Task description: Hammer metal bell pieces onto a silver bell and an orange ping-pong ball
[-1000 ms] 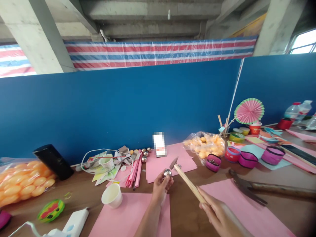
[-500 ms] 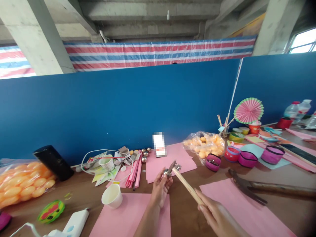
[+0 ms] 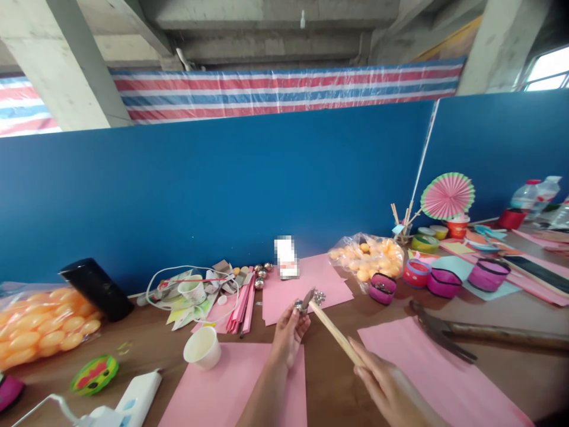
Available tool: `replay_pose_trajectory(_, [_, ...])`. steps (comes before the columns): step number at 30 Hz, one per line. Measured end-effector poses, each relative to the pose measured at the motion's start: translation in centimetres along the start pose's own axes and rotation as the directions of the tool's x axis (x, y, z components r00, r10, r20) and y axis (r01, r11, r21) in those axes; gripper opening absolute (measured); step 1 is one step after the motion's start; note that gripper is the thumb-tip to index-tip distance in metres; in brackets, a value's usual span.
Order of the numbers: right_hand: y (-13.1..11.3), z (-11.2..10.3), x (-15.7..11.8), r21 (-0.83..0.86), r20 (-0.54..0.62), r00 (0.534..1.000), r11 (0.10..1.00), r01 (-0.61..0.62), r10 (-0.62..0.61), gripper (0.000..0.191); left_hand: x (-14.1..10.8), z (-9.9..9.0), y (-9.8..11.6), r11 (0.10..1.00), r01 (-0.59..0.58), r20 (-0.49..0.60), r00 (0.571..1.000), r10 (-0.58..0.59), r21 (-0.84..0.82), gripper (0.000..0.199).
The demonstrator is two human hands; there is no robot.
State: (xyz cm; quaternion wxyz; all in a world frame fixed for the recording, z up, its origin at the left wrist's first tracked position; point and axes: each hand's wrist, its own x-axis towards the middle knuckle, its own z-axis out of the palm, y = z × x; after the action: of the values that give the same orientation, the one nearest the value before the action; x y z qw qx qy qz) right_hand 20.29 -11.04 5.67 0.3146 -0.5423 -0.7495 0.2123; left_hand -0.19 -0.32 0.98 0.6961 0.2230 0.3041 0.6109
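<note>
My right hand (image 3: pixel 380 376) is wrapped round the light wooden handle of a small hammer (image 3: pixel 335 332). The dark metal hammer head (image 3: pixel 307 300) is at the fingertips of my left hand (image 3: pixel 290 332). Between those fingertips is a small shiny silver piece (image 3: pixel 297 305), perhaps a metal ball; it is partly hidden by the fingers, and I cannot tell whether the head touches it. Just beyond the hammer lies a cluster of small shiny metal pieces (image 3: pixel 320 296), on pink paper (image 3: pixel 278 296). Several silver balls (image 3: pixel 260 279) rest farther back to the left.
A white paper cup (image 3: pixel 202 350) stands on a pink sheet (image 3: pixel 222 391) at front left. To the right lie a large claw hammer (image 3: pixel 498 335) and purple fabric containers (image 3: pixel 444 284). Bags of orange balls (image 3: pixel 368 255) and a power strip (image 3: pixel 137 397) are also around.
The view has shifted slightly. My hands keep nearly the same place, with the hammer head still at the left fingertips; the silver piece shows less now.
</note>
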Motion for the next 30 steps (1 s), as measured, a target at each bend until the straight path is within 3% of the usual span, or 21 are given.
replay_pose_trajectory(4, [0.0,0.2,0.1,-0.022,-0.008,1.000,1.000,-0.005,0.005,0.043,0.2,-0.3,-0.3,0.999,-0.025,0.006,1.000,0.025,-0.037,0.030])
replay_pose_trajectory(9, [-0.9,-0.2,0.2,-0.020,-0.012,1.000,1.000,-0.015,0.014,0.042,0.3,-0.5,-0.4,0.998,-0.020,0.021,1.000,0.021,-0.059,0.039])
replay_pose_trajectory(13, [-1.1,-0.1,0.2,-0.017,-0.042,0.999,1.000,0.002,-0.003,0.041,0.4,-0.6,-0.3,0.996,-0.019,0.001,1.000,0.019,-0.082,0.032])
replay_pose_trajectory(24, [-0.8,0.0,0.5,-0.008,0.010,1.000,1.000,-0.003,0.003,0.042,0.2,-0.1,0.0,0.998,-0.015,-0.011,1.000,0.015,-0.068,0.028])
replay_pose_trajectory(30, [-1.2,-0.1,0.2,0.021,-0.097,0.995,1.000,-0.018,0.020,0.039,0.2,-0.2,0.0,0.999,0.003,-0.033,0.999,-0.004,-0.033,0.022])
